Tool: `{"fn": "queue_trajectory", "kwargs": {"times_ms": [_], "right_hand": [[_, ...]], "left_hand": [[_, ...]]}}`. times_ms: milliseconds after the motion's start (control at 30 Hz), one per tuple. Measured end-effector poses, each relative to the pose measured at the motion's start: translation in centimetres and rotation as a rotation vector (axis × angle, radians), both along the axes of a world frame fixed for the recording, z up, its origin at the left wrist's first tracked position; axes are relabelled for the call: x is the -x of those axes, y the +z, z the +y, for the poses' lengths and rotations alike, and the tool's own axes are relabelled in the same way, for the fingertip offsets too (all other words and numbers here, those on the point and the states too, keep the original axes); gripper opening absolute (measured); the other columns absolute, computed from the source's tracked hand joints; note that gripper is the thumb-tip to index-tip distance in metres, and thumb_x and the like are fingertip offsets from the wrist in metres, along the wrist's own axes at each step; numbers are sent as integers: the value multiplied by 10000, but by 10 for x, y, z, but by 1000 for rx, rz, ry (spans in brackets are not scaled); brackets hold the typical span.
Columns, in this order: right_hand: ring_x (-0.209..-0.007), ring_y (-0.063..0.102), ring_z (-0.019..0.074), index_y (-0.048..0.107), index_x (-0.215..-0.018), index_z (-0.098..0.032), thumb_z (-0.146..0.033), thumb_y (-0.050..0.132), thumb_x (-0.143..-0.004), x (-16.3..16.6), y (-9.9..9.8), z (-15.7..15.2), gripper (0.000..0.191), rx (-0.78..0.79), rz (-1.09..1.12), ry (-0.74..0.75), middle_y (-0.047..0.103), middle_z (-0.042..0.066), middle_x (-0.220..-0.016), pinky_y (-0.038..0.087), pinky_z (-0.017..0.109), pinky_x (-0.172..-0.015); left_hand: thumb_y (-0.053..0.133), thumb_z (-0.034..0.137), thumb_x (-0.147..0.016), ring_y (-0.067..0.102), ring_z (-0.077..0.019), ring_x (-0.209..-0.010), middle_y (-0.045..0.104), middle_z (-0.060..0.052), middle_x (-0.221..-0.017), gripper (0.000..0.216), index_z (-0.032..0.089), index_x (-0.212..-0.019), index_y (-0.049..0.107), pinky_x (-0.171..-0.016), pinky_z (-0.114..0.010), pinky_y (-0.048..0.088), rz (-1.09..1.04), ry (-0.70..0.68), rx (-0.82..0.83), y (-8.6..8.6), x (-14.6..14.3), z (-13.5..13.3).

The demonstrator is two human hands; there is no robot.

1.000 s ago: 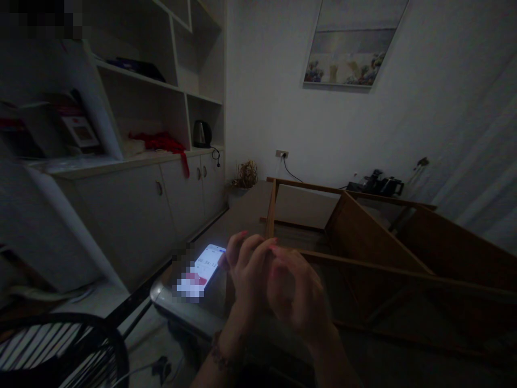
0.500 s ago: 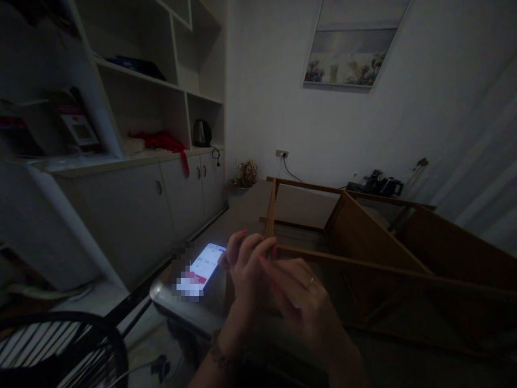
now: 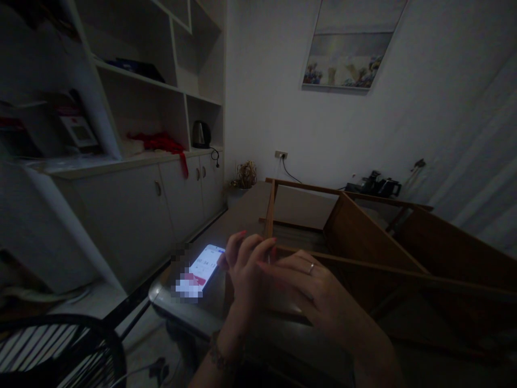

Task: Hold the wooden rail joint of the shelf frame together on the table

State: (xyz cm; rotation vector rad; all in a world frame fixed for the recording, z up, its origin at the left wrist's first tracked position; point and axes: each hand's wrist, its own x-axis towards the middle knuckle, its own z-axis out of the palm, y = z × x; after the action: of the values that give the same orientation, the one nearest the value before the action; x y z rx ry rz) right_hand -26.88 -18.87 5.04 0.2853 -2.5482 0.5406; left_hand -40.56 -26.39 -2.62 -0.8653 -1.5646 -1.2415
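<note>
The person's left hand (image 3: 244, 267) is curling its fingers just beside a lit phone (image 3: 208, 264) that is lying on a table (image 3: 238, 215). The right hand (image 3: 305, 277), wearing a ring (image 3: 311, 269), is bringing its fingertips close to the left; darkness is hiding whether they are pinching anything. A wooden frame (image 3: 371, 231) is stretching off rightward, a kettle (image 3: 201, 134) is standing in a cabinet (image 3: 125, 215), and a picture (image 3: 349, 56) is hanging above.

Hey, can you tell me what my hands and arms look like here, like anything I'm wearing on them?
Your left hand has pinkish-red nails, with a beaded-looking bracelet at its wrist. Your right hand wears a shiny, slim ring. No gloves or sleeves show, though the picture is dim.
</note>
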Motion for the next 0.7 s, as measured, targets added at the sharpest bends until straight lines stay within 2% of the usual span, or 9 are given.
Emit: {"fn": "queue_trajectory", "kwargs": {"times_ms": [167,233,367,500,700], "right_hand": [[-980,627,179,682,-1174,-276,-253,625,-968,9,3,-3,215,-112,63,-77,690,16,-1065,569,329,-855],[-948,627,182,693,-1065,-235,-286,615,-974,16,2,-7,130,-188,147,-78,686,27,-1038,566,332,-843],[-795,630,161,652,-884,-183,-331,500,-1030,31,-8,-12,257,-271,373,-37,685,26,-830,562,305,-780],[-726,626,153,644,-913,-193,-322,502,-1035,38,-24,-15,228,-207,454,-78,685,16,-780,558,291,-713],[-730,618,159,642,-997,-214,-251,606,-980,44,-39,-16,54,-54,554,-41,705,14,-797,573,283,-737]], "left_hand": [[569,245,-969,509,-226,-1134,669,-12,-933,145,291,-1019,698,-977,-377,335,-17,-38,16,-5,2,0],[516,275,-996,499,-226,-1144,664,-17,-956,184,289,-1054,690,-976,-378,343,-27,-65,38,-7,3,-1],[515,302,-1001,486,-219,-1162,659,-9,-960,186,302,-1057,693,-993,-366,323,2,-24,35,-6,3,-1],[569,273,-975,498,-223,-1145,661,-8,-944,147,297,-1047,694,-978,-372,330,15,-9,21,-3,2,-1],[547,244,-979,532,-227,-1116,672,-13,-961,178,289,-1060,699,-959,-374,385,5,-9,59,-2,1,-3]]}}
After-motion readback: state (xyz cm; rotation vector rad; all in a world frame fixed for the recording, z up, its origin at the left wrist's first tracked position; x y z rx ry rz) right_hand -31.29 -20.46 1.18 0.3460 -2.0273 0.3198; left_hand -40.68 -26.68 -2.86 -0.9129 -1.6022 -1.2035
